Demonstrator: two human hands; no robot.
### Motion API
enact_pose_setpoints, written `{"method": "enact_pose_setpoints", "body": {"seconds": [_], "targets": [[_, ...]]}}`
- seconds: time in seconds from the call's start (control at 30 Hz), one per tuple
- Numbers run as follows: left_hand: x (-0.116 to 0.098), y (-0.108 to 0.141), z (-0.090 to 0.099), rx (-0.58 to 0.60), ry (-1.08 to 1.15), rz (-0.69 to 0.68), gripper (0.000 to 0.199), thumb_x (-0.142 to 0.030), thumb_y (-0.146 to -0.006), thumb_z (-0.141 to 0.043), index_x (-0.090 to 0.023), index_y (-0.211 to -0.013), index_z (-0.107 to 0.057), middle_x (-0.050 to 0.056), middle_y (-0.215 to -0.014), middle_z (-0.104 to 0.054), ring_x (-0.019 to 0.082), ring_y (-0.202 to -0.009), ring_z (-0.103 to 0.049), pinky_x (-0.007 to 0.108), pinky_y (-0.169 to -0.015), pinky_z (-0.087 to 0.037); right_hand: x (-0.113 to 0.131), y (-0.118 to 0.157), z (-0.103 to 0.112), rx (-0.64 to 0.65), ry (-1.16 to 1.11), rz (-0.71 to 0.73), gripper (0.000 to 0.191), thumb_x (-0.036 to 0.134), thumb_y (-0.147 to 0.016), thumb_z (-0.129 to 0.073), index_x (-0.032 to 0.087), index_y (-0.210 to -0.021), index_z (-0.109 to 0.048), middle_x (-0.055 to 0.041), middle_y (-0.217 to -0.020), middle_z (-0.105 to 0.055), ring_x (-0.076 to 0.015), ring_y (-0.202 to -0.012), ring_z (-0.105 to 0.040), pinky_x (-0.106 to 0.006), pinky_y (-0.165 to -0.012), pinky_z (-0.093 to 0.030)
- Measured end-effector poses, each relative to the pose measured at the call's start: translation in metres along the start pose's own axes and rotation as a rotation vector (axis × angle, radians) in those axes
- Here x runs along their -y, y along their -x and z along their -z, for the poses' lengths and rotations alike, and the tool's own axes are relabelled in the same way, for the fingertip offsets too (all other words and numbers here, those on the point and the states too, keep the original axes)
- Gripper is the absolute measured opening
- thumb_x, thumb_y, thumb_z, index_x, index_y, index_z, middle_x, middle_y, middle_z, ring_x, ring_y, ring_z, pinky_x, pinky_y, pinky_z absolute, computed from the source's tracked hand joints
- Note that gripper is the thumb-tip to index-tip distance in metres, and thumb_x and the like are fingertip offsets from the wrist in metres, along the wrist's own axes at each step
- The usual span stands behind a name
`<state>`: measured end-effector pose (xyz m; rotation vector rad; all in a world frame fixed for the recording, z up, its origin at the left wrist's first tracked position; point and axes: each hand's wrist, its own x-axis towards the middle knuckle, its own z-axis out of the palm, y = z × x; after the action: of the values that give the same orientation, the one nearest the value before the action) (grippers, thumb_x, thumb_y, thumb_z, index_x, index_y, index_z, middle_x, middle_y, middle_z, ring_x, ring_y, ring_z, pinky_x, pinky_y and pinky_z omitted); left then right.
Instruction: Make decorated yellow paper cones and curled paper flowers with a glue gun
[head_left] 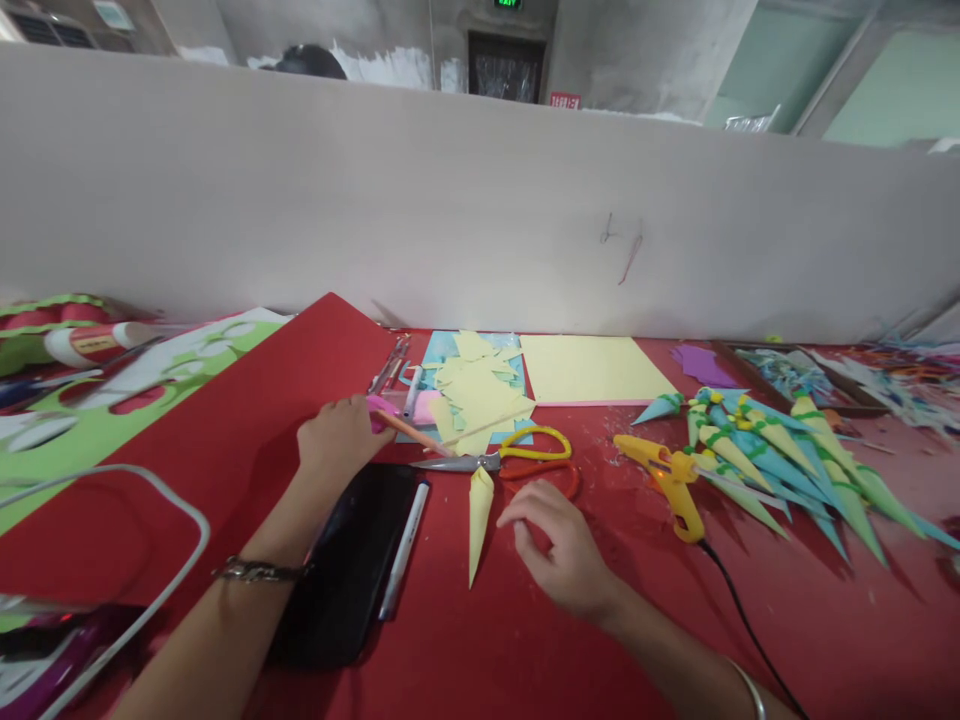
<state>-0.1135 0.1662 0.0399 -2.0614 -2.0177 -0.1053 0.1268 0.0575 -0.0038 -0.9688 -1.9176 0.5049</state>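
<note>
My left hand (339, 437) is at a pink item (384, 412) and an orange stick-like piece (412, 434) at the left of the paper scraps; whether its fingers grip either one is hidden. Just right of a rolled yellow paper cone (480, 515), my right hand (555, 545) hovers with curled fingers apart and nothing between them. Scissors (487, 462) with one yellow and one red handle lie above the cone. Yellow paper scraps (480, 390) are heaped on a blue sheet (437, 350) behind them.
A yellow glue gun (671, 480) lies to the right, beside piled blue and yellow cones (780, 450). A black case (349, 570) and white marker (405, 550) lie near my left forearm. Yellow sheets (592, 370) rest behind, and a white cable (187, 510) loops at left.
</note>
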Motion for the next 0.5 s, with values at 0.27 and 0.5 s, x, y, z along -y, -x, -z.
{"method": "enact_pose_setpoints", "body": {"seconds": [0.27, 0.5], "targets": [[0.009, -0.007, 0.011, -0.290, 0.030, -0.087, 0.043, -0.031, -0.081, -0.044, -0.009, -0.118, -0.048, 0.017, -0.105, -0.055, 0.036, -0.104, -0.048, 0.048, -0.093, -0.031, -0.003, 0.002, -0.003, 0.020, 0.018, -0.023, 0.019, 0.006, -0.077, -0.042, 0.020, -0.076, -0.056, -0.0023, -0.071, -0.057, -0.0153, -0.070, -0.051, -0.028, -0.065, -0.041], [-0.017, 0.005, 0.014, -0.046, 0.554, -0.252, 0.049, -0.040, -0.081, -0.043, -0.011, -0.120, -0.040, 0.013, -0.113, -0.055, 0.026, -0.101, -0.054, 0.034, -0.084, -0.043, -0.002, 0.001, -0.003, 0.026, 0.018, -0.049, 0.017, 0.008, -0.079, -0.042, 0.019, -0.079, -0.056, -0.0033, -0.072, -0.057, -0.0156, -0.070, -0.052, -0.027, -0.065, -0.042]]}}
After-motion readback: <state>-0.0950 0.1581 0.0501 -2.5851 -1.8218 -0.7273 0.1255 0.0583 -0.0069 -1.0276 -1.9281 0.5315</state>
